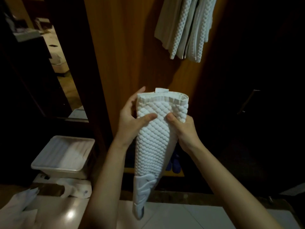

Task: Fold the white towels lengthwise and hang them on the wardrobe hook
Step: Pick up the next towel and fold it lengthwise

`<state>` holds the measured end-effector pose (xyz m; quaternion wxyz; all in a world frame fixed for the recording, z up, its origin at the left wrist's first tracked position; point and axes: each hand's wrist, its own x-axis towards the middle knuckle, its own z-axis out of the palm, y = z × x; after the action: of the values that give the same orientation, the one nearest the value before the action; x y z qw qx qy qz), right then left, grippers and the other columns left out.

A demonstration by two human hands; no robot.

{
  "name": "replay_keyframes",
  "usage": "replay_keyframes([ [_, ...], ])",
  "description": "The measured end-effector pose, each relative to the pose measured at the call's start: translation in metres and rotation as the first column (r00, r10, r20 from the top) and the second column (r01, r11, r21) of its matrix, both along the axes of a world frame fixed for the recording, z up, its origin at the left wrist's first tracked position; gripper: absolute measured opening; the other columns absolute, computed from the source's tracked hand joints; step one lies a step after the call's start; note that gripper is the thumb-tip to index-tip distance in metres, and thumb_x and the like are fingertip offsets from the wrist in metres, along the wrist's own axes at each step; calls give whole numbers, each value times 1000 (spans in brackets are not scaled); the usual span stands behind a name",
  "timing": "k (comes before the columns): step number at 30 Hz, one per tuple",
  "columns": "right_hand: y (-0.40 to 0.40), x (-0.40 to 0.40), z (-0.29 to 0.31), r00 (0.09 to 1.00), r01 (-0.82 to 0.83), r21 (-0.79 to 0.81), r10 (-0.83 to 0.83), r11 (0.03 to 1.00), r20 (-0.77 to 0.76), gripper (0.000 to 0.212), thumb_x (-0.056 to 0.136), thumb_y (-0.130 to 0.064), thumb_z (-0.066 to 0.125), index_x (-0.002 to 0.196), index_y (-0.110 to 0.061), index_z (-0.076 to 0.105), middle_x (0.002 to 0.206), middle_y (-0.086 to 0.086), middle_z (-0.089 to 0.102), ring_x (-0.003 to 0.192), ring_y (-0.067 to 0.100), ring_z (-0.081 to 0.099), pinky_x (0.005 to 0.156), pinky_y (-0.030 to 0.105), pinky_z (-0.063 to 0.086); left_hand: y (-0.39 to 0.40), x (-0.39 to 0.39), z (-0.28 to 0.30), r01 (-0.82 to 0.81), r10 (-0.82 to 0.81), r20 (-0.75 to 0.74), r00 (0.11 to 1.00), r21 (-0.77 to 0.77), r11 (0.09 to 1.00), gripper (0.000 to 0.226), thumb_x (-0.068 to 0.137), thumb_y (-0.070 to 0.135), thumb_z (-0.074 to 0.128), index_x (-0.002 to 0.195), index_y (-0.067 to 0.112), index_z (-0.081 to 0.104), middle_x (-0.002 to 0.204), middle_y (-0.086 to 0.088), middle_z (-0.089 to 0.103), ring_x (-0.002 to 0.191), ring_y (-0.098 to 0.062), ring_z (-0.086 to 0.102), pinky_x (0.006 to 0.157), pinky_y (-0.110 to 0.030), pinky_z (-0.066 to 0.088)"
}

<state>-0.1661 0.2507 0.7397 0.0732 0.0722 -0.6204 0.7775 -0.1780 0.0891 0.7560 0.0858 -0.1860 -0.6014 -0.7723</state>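
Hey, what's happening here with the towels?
A person is holding a folded white waffle towel upright in both hands, left hand and right hand gripping near its top. Other white towels already hang on the wooden wardrobe above. A plastic bin sits at lower left.

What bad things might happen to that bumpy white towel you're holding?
The folded white waffle-textured towel is pinched only near its top by the left hand and right hand, so its long hanging tail could unfold. The white towels already hanging on the wooden wardrobe look crowded, so adding another might knock one loose.
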Motion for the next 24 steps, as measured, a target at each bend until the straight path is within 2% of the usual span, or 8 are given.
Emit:
replay_keyframes([
  [3,-3,-11,30,998,-17,-9,17,1000,-59,25,74,-27,70,98,-20,70,103,4,73,96,22,69,75,28,57,-4,-13,0,47,-41,50,998,-118,992,34,61,6,74,90,22,64,100,4,68,78,6,67,64,-13,52],
  [5,-3,-19,50,995,-10,-2,9,1000,-101,27,72,-29,71,97,-18,70,99,1,74,94,20,70,71,25,56,-7,-22,1,129,-118,86,989,-143,981,36,66,-1,75,90,23,62,110,-2,64,78,10,66,64,-8,50],
  [8,2,-34,82,989,22,-13,-24,1000,-148,28,69,-33,74,93,-18,71,97,2,74,92,20,71,69,25,56,-10,-36,7,233,-207,144,968,-198,952,58,41,31,92,92,25,63,96,14,71,82,8,66,66,-9,50],
  [12,5,-52,116,986,24,-40,-30,999,-166,27,68,-31,76,90,-16,72,94,4,75,88,21,71,67,24,56,-4,-54,12,238,-204,285,937,-88,967,24,52,16,72,75,19,67,84,7,70,66,3,68,56,-11,51],
  [15,9,-64,136,984,66,-56,-74,996,-164,14,74,-23,76,85,-15,73,89,3,75,84,19,72,64,22,56,2,-64,21,342,-295,297,908,-119,932,39,39,27,77,77,19,69,76,12,73,70,2,69,58,-12,52],
  [19,18,-80,161,973,175,-54,-181,983,-142,10,79,-20,75,86,-15,71,81,-2,75,80,14,72,68,23,57,13,-73,37,411,-385,164,908,-175,895,42,66,23,76,106,25,64,104,13,72,100,-7,66,76,-18,53],
  [22,25,-88,178,968,219,-29,-221,975,-116,13,77,-23,77,85,-14,71,77,-2,75,76,15,72,66,24,57,26,-78,55,348,-333,127,934,-133,928,23,82,20,69,105,25,67,106,6,72,101,-14,67,76,-22,54],
  [24,31,-91,189,974,189,-25,-190,982,-120,19,79,-24,74,93,-12,70,79,-2,75,76,13,72,60,20,56,33,-80,70,320,-309,109,945,-104,942,24,80,25,65,104,20,66,102,2,73,97,-16,68,74,-25,55],
])
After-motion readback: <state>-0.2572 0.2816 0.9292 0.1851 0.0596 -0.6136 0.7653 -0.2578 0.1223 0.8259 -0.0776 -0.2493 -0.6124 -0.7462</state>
